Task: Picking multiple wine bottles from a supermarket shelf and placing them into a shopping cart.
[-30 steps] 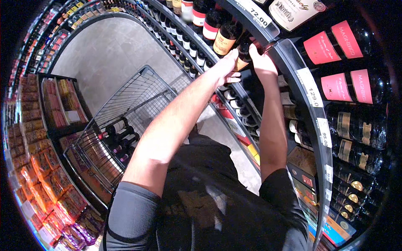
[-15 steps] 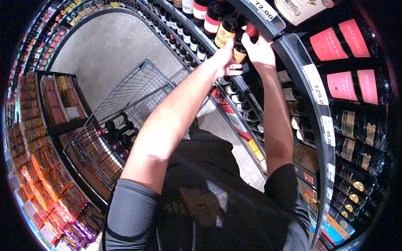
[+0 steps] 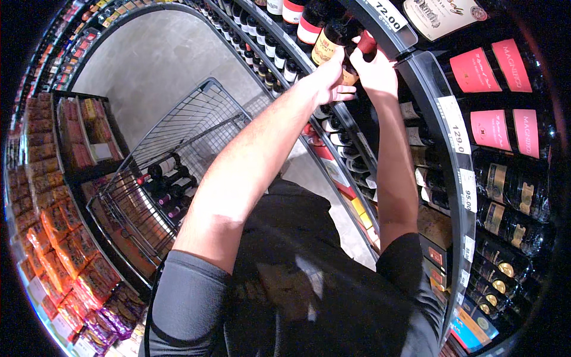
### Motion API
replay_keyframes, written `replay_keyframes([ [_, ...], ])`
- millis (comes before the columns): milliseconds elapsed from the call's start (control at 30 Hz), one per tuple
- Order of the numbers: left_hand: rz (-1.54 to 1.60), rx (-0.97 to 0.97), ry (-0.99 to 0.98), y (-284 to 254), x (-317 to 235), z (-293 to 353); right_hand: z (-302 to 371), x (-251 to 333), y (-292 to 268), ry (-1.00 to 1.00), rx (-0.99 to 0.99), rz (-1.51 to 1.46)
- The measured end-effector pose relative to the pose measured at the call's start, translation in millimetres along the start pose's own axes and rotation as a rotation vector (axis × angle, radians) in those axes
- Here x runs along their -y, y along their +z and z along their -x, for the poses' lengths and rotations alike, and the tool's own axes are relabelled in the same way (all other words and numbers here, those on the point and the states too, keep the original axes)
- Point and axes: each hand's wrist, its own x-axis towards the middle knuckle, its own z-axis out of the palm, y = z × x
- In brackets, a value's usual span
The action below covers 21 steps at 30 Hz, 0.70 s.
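Note:
Both my hands are on one dark wine bottle (image 3: 350,77) with a red-capped neck and a yellowish label, at the shelf on the upper right. My right hand (image 3: 377,72) is closed round the upper part, just below the red cap. Against the bottle's lower body lies my left hand (image 3: 331,78), thumb up along its side and fingers curled round beneath. Much of the bottle is hidden by my hands. Right behind it stands another dark bottle with a yellow label (image 3: 325,50). Bottles with red-and-white labels (image 3: 309,30) stand farther along the same shelf.
A wire shopping cart (image 3: 205,89) with several wine bottles (image 3: 169,181) lying in it stands to my left. Beyond it are packaged snacks (image 3: 59,238) on a display. The curved shelf edge (image 3: 437,89) with price tags runs close by my right arm, with wine bottles beyond.
My hands and the held bottle have shifted slightly right in the picture, and the red cap shows more plainly. The whole view has shifted a little too.

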Motion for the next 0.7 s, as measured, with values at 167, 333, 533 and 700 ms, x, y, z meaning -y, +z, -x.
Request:
replay_keyframes([
  [167,0.113,0.163,-0.005,-8.4,3.2,-3.7,16.8,17.3,1.1,-0.197,-0.010,-0.157],
  [333,0.287,0.262,0.086,-15.1,6.9,-0.4,32.3,11.8,17.1,-0.433,-0.080,-0.056],
  [533,0.435,0.306,0.111,-24.6,13.1,14.0,51.5,16.8,24.2,-0.485,-0.157,0.018],
  [700,0.353,0.304,0.049,-44.0,29.9,52.8,98.2,38.2,2.4,-0.386,-0.010,0.170],
])
